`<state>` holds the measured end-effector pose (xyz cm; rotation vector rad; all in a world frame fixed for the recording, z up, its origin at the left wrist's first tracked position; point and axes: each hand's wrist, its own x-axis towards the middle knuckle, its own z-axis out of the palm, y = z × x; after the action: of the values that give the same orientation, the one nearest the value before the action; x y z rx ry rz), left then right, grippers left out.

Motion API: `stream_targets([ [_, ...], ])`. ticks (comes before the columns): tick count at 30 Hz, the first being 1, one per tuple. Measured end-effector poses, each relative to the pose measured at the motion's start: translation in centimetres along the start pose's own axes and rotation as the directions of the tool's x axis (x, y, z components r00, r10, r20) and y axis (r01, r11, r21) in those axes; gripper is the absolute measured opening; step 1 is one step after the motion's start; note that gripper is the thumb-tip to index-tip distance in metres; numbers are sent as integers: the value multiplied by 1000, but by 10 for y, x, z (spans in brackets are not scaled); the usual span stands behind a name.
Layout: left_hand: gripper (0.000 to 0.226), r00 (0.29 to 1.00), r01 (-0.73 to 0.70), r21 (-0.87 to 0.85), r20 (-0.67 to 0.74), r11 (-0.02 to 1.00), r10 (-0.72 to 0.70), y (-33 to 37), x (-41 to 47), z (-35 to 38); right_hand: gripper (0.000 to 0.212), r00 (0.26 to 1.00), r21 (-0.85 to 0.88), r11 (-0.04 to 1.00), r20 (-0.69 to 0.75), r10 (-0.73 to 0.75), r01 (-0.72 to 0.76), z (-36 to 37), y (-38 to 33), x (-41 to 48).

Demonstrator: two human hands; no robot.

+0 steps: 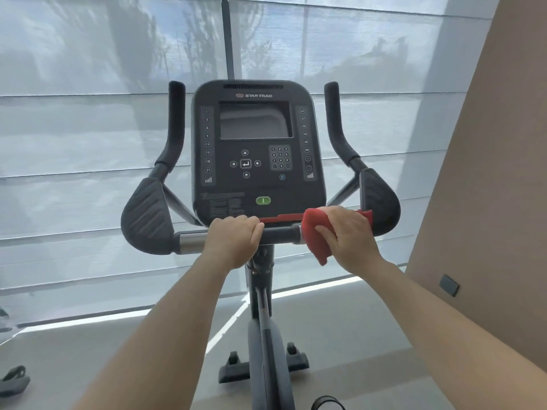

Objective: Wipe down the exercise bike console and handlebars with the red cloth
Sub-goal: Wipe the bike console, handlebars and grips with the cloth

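L hand [233, 242] grips the handlebars [278, 235] on the crossbar just left of centre. Its fingers [250, 226] are curled over the top, right under the bottom edge of the console [257, 149]. R hand [350, 236] sits on the right part of the same bar, w/ its fingers wrapped down over the red cloth [315, 233], holding it against the bar. Cloth is bunched, one end hanging below the bar, and a red bit shows past the knuckles by the right elbow pad [381, 202]. Left elbow pad [148, 217] and left upright grip [176, 119] are well apart from both hands. Console screen is dark, w/ a green button [263, 200] near its lower edge. Bike post [260, 291] drops to the floor [340, 321]. Blinds [88, 143] behind, tan wall [488, 173] at right.
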<state>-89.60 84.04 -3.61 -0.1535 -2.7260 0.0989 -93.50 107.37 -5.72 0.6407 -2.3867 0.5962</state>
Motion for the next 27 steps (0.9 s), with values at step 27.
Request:
stream_targets([
  [27, 37, 994, 80, -75, 80, 994, -74, 3, 0, -3, 42, 983, -82, 981, -25, -181, 179, 0, 33, -10],
])
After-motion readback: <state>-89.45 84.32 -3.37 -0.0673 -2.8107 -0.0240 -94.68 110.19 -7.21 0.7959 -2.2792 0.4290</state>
